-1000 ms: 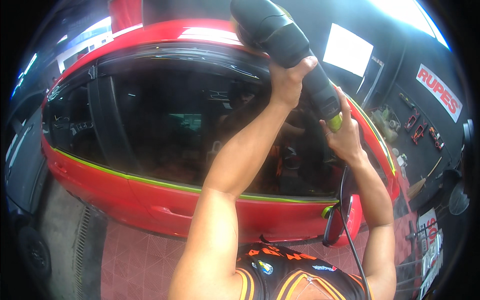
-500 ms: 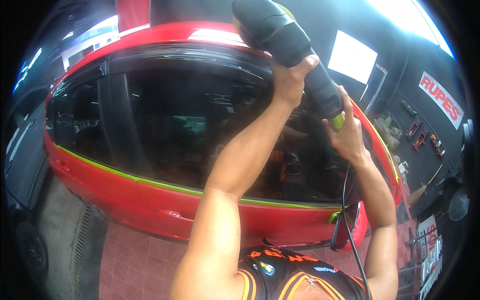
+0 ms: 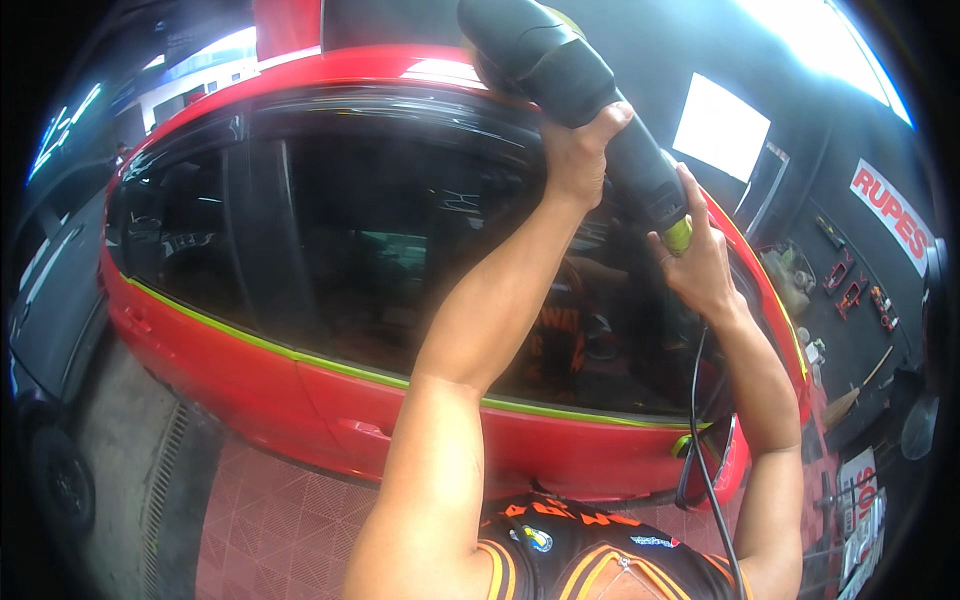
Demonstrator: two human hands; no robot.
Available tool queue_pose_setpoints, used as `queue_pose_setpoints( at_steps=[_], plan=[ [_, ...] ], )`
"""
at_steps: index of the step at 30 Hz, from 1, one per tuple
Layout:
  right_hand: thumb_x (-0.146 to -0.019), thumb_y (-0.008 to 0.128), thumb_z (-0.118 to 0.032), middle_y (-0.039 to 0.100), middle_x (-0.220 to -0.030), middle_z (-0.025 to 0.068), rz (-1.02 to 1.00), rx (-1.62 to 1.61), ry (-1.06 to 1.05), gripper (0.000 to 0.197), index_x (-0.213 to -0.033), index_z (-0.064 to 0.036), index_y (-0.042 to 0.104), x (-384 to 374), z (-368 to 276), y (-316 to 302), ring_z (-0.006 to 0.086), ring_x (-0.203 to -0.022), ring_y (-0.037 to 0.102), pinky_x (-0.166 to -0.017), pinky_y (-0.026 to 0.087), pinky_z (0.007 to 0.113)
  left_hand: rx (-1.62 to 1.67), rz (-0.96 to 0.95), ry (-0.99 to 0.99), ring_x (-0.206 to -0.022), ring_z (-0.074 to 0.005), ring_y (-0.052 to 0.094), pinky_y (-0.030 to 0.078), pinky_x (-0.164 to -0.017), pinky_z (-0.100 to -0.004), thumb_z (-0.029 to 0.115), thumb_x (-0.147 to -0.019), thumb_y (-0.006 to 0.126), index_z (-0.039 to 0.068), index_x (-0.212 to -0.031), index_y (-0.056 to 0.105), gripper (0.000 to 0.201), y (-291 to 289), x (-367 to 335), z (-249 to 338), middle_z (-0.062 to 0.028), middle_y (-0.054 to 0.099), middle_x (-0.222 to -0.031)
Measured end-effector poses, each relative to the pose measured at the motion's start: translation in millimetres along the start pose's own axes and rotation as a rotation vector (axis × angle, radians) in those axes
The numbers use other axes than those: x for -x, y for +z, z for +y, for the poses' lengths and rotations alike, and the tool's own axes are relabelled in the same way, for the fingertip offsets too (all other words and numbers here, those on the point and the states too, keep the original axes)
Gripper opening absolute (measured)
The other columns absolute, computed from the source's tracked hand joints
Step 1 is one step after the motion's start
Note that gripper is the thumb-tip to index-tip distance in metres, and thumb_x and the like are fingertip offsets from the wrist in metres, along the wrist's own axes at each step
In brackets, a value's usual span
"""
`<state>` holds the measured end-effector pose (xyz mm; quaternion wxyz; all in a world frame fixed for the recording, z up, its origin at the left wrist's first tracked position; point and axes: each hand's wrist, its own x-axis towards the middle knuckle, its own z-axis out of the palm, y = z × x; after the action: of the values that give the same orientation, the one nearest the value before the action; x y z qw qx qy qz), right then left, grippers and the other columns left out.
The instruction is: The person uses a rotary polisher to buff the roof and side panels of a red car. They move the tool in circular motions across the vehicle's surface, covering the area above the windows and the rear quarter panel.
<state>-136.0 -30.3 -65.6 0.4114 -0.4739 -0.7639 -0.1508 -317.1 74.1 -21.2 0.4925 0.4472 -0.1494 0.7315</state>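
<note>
A black machine polisher with a yellow-green end is held up in both hands at the roof edge of a red car. My left hand is closed round its body just behind the head. Lower down, my right hand grips the rear of its handle, with one finger stretched along the side. The polisher's pad is mostly hidden behind the head. A black power cord runs from the handle down past my right arm. Yellow-green masking tape lines the bottom of the dark side windows.
The car's wing mirror juts out below my right forearm. At left stands a dark car beside a floor drain grate. Several tools hang on the dark right wall, with a broom below them.
The car and surroundings have shifted slightly right and down in the picture. The polisher and both hands keep nearly the same place in the picture, the grip unchanged.
</note>
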Motion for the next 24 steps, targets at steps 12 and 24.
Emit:
queue_pose_setpoints(
  at_steps=[12, 24],
  plan=[
    [-0.09, 0.077, 0.004, 0.063, -0.142, 0.029, 0.014, -0.034, -0.125, 0.096, -0.171, -0.0133, 0.027, -36.3, -24.1, 14.6, 0.0418, -0.133, 0.064, -0.11, 0.051, 0.049, -0.013, 0.025, 0.047, -0.084, -0.0148, 0.066, 0.057, -0.079, -0.035, 0.013, -0.083, 0.081, 0.008, -0.102, 0.066, 0.024, -26.1, -27.8, 21.3, -0.0018, 0.064, -0.095],
    [-0.087, 0.079, 0.004, 0.062, -0.143, 0.0337, -0.006, -0.051, -0.209, 0.098, -0.169, -0.0199, 0.031, -70.2, -47.8, 34.2, 0.0527, -0.133, 0.061, -0.113, 0.048, 0.054, 0.014, 0.087, 0.084, -0.087, -0.0133, 0.063, 0.053, -0.082, -0.0324, 0.007, -0.08, 0.081, 0.01, -0.098, 0.068, 0.023, -48.4, -42.4, 57.8, 0.0014, 0.064, -0.095]
  ],
)
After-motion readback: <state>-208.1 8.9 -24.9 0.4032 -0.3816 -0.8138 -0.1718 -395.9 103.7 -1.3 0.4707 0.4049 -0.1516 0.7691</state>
